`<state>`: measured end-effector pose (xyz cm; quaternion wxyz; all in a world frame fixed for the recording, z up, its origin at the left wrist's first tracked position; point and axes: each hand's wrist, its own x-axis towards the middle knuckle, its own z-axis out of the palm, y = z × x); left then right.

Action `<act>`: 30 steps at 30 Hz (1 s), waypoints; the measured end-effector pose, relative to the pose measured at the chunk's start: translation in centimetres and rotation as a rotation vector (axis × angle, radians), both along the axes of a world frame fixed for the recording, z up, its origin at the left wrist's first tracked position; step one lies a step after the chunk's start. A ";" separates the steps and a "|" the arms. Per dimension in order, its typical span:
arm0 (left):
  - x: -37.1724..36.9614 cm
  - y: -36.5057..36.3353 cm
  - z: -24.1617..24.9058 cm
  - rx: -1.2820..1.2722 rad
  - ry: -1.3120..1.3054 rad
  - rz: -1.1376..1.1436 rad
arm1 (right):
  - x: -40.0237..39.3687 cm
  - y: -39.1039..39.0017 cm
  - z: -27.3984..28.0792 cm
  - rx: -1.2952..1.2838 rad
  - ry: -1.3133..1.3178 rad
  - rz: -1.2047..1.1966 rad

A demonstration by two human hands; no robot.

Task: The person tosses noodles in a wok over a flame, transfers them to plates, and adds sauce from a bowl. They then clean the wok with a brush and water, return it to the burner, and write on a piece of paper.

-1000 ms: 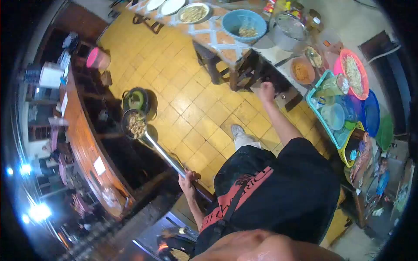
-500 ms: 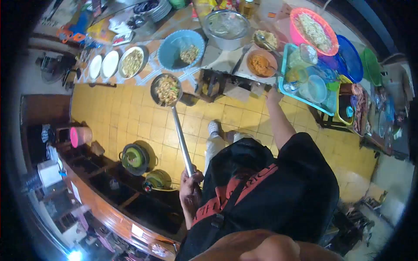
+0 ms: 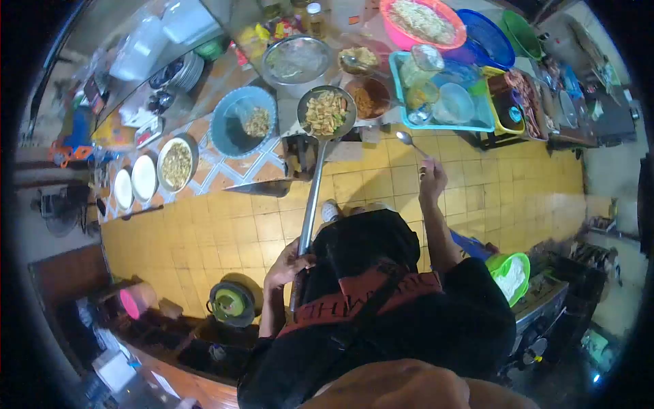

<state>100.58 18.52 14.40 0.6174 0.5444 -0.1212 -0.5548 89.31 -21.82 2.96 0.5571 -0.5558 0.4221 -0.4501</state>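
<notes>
My left hand (image 3: 289,266) is wrapped round the handle of a large metal ladle (image 3: 315,187). Chopped, cooked food (image 3: 326,112) with green bits fills the ladle's bowl, which is level with the counter's front edge. In my right hand (image 3: 433,178), held over the floor in front of the counter, is a metal spoon (image 3: 405,138) with its bowl pointing up and left. Just behind the ladle stands a bowl of orange-brown paste (image 3: 366,99). A blue basin (image 3: 227,135) with some mixed food inside sits left of the ladle.
Left on the counter are a plate of chopped food (image 3: 176,165) and two white plates (image 3: 144,178). A metal pot (image 3: 297,63), a pink basin of shredded food (image 3: 422,24) and a turquoise tray of containers (image 3: 446,123) line the back and right. A green basin (image 3: 509,278) stands behind me, right.
The ladle has moved right, from beside the blue basin to near the paste bowl. My right hand has come away from the counter edge and now shows a spoon. The view has turned.
</notes>
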 end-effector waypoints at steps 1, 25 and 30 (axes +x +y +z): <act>0.7 -0.3 0.1 -0.066 0.032 -0.022 | -0.6 0.3 2.5 -0.009 0.002 -0.029; 3.0 -10.2 2.5 0.166 -0.447 -0.750 | -3.6 0.4 14.6 -0.825 0.529 -0.106; 1.8 -11.4 2.4 0.057 -0.437 -0.686 | -5.4 0.0 13.3 -0.835 0.426 -0.021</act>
